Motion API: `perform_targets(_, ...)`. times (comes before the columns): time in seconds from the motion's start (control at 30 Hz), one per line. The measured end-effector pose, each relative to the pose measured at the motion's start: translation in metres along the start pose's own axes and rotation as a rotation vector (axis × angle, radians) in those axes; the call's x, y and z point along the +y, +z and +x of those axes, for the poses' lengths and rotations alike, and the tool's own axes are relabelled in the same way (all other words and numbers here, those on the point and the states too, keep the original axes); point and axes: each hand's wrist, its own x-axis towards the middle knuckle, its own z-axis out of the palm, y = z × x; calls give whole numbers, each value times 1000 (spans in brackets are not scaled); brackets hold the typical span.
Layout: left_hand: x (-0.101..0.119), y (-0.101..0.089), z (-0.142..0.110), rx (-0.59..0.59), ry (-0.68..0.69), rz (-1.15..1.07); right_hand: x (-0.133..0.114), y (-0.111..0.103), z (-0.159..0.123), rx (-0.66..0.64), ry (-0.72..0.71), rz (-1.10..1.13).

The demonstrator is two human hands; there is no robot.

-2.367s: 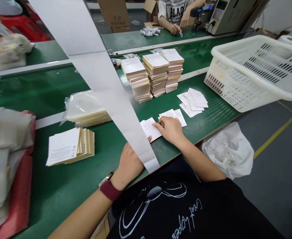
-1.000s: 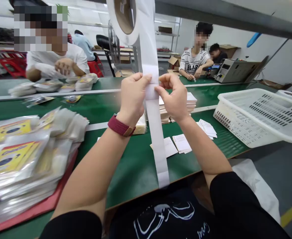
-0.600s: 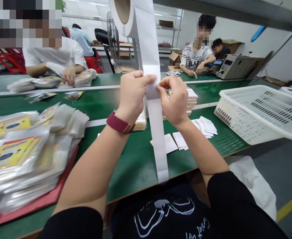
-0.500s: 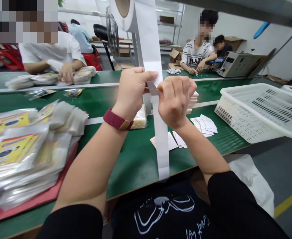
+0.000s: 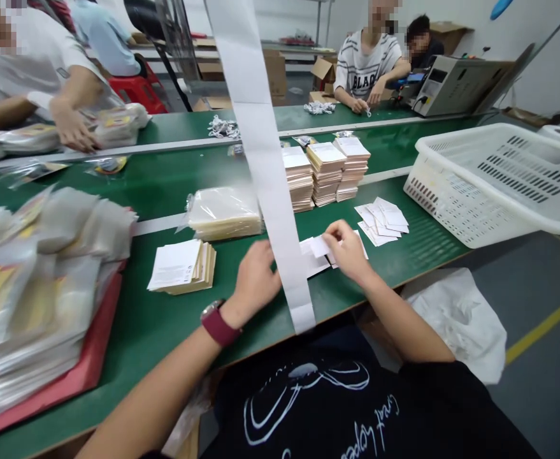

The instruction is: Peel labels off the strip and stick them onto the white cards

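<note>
A long white label strip (image 5: 270, 159) hangs slanting down in front of me to the table's near edge. My right hand (image 5: 349, 255) is closed, pinching a small white label (image 5: 320, 246) between thumb and fingers, just over some white cards (image 5: 316, 266) on the table. My left hand (image 5: 255, 277) is at the left side of the strip, thumb and fingers apart, with nothing visible in it. The strip hides its fingertips in part. Left of that hand lies a stack of printed cards (image 5: 177, 264), and beyond it a pile of clear plastic bags (image 5: 225, 207).
Tall card stacks (image 5: 327, 162) stand behind the strip. Loose cards (image 5: 382, 220) and a white plastic basket (image 5: 490, 210) are at right. Filled clear packets (image 5: 41, 306) lie on a red tray (image 5: 93, 357) at left. Co-workers sit across the green table (image 5: 174, 350).
Both hands have come down from the strip toward the table and let go of it. My right hand now has a small label. The view has shifted, showing the card stacks.
</note>
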Motion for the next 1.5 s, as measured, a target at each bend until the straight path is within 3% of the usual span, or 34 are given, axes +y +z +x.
perform_targets(0.07, -3, 21, -25, -31, 176, 96, 15, 8, -7, -103, 77, -3)
perform_targets(0.17, -6, 38, -43, 0, 391, 153, 24, 18, -16, -148, 98, -37)
perform_targets(0.3, -8, 43, -44, -45, 490, 136, 22, 21, -20, -162, 56, -143)
perform_targets(0.7, -18, 48, -49, -58, 493, 188, 19, 21, -19, -180, -12, -317)
perform_targets(0.93, -26, 57, -55, -150, 351, 159, 17, 25, -23, -237, -133, -636)
perform_targets(1.1, -25, 58, -56, -183, 315, 127, 18, 24, -19, -97, -67, -870)
perform_targets(1.33, -24, 54, -55, -132, 364, 140, 19, 19, -16, -172, 35, -677)
perform_targets(1.5, -22, 51, -55, -184, 364, 226, 19, 20, -17, -167, 79, -563)
